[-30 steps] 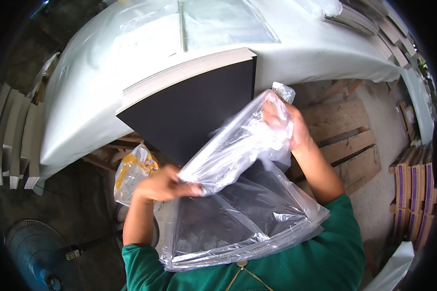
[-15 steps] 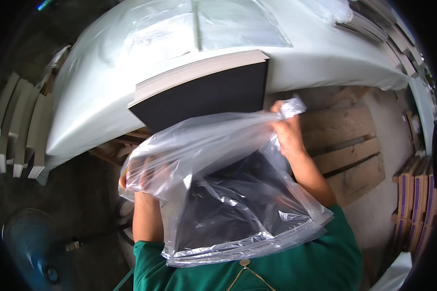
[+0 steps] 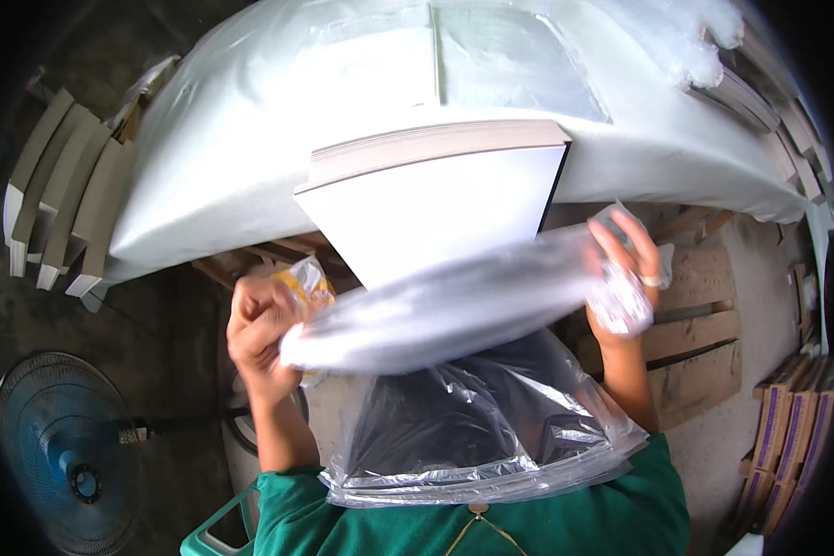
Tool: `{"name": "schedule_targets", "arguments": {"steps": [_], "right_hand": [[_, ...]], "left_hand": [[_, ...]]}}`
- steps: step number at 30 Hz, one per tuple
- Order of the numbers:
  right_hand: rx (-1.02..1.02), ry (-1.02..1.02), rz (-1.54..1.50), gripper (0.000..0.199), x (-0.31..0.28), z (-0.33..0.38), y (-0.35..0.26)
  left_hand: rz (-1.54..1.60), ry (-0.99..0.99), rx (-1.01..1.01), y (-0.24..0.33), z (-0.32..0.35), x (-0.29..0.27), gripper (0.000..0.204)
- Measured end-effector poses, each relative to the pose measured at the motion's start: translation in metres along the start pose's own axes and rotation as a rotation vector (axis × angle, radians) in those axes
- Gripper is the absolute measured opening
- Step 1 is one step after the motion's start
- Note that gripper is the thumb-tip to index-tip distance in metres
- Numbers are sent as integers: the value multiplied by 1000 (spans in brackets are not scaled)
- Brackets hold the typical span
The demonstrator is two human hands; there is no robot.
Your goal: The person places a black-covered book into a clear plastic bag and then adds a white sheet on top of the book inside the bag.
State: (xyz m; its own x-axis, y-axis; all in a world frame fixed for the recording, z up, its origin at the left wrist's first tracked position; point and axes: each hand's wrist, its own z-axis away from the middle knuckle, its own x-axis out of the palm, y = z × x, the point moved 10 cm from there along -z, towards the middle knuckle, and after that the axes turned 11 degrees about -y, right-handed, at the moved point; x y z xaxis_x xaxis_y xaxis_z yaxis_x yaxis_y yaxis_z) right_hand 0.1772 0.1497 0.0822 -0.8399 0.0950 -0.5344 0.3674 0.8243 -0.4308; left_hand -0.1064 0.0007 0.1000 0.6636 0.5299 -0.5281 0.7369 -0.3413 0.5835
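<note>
In the head view, I observe the left hand (image 3: 261,326) at centre left, its fingers clamped on one end of a clear, motion-blurred plastic film (image 3: 454,306). The right hand (image 3: 628,269), at centre right, grips the film's crumpled other end with some fingers raised. The hands are well apart; the film spans mid-frame. Below it, a layered clear plastic sheet (image 3: 473,417) lies against the green shirt (image 3: 565,514). At upper centre, a thick white-faced rectangular stack (image 3: 426,208) adjoins the white-covered table (image 3: 204,176).
</note>
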Motion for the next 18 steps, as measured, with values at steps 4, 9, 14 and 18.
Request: {"name": "schedule_targets", "arguments": {"steps": [4, 9, 14, 18], "right_hand": [[-109, -193, -60, 19, -24, 11, -15], [853, -451, -1981, 18, 90, 103, 94], [1134, -647, -1429, 18, 205, 261, 187], [1256, -456, -1497, 26, 219, 270, 199]], "left_hand": [[758, -620, -168, -20, 8, 45, 21], [1241, -336, -927, -146, 88, 117, 23], [1463, -256, -1196, -266, 221, 188, 14], [1335, -306, -1032, -274, 222, 212, 15]]}}
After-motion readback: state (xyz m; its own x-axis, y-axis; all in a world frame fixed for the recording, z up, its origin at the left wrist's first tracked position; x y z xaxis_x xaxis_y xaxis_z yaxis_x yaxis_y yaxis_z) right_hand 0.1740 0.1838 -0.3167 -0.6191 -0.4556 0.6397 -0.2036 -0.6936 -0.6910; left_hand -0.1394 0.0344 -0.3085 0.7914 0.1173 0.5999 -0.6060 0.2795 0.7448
